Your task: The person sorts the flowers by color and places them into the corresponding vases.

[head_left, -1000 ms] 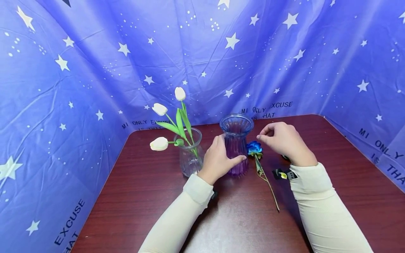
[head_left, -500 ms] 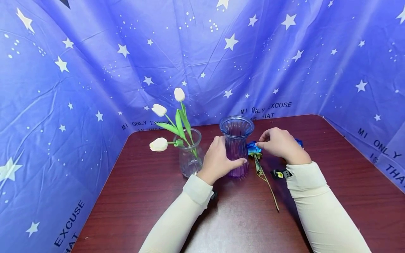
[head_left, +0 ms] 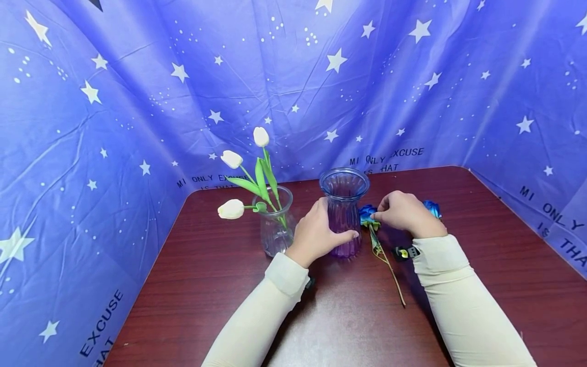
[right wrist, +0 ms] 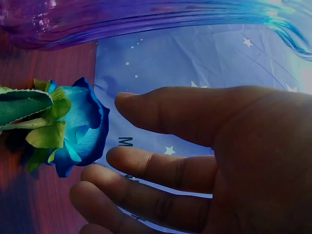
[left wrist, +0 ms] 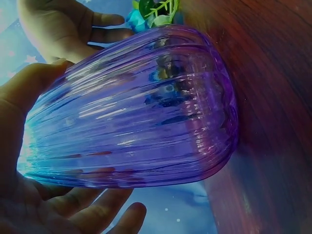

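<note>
A ribbed glass vase (head_left: 345, 216), blue at the rim and purple toward the base, stands upright on the table. My left hand (head_left: 314, 229) grips it from the left; in the left wrist view the thumb lies on one side and the fingers curve under the other. A blue rose (head_left: 367, 214) with green leaves and a long stem lies just right of the vase. Above its bloom is my right hand (head_left: 405, 214), thumb and fingers apart. The right wrist view shows those fingertips close to the blue petals (right wrist: 83, 126) with nothing between them.
Left of the vase, a clear glass vase (head_left: 272, 239) holds several white tulips (head_left: 231, 209). Another blue flower (head_left: 432, 208) lies behind the right wrist. A star-print curtain (head_left: 293, 76) surrounds the far edges of the dark red wooden table (head_left: 183, 306).
My right hand has moved down and left toward the rose, exposing the second blue flower behind the wrist. The left hand stays on the vase.
</note>
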`<state>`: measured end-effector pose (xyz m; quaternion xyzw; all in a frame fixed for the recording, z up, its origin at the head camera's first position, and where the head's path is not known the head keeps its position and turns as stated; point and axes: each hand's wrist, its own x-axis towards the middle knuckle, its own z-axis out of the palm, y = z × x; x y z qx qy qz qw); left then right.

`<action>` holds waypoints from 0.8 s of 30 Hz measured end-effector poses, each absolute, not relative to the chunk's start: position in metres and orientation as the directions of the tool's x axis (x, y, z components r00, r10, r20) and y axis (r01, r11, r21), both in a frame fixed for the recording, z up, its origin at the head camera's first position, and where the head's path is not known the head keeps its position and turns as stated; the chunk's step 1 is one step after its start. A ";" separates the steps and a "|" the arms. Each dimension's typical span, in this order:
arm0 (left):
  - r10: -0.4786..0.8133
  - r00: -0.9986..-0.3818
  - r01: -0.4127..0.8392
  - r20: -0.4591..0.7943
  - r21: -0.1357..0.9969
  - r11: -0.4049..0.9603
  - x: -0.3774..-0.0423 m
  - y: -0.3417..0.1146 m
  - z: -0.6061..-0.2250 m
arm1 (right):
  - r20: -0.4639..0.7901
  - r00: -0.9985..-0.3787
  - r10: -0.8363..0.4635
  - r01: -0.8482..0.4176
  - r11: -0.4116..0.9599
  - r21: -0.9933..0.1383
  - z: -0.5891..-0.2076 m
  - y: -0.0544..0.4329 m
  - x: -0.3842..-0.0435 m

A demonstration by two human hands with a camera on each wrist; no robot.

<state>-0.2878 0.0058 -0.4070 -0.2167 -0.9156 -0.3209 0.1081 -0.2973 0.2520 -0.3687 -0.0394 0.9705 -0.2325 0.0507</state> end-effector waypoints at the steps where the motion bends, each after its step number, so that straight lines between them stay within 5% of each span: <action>1: 0.327 -0.883 0.466 0.337 0.542 0.699 -0.288 0.006 -0.407 | -0.087 -0.991 -0.099 -0.049 0.887 -0.458 -0.369 0.252 -0.297; 24: 0.320 -0.899 0.434 0.300 0.511 0.742 -0.285 0.007 -0.404 | -0.123 -0.990 -0.064 -0.005 0.903 -0.429 -0.384 0.249 -0.302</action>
